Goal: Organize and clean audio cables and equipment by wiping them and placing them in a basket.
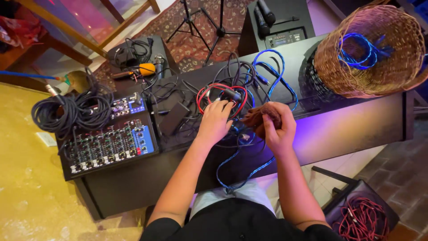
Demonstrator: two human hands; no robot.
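**Hands deep in the cable mess**

Left hand [215, 119] rests with fingers spread on the red cable coil [221, 99], mid-tabletop [356, 122]. Right hand [278, 127] is clamped on a brown cloth [261, 117] just beside it. The coil lies straight ahead of the left hand, which is nearer.

hands: two, left [215, 120] and right [277, 127]
brown cloth [261, 117]: one
audio mixer [109, 140]: one
wicker basket [370, 67]: one
black cable coil [67, 111]: one
handheld black microphones [263, 15]: two
orange-headed microphone [143, 69]: one
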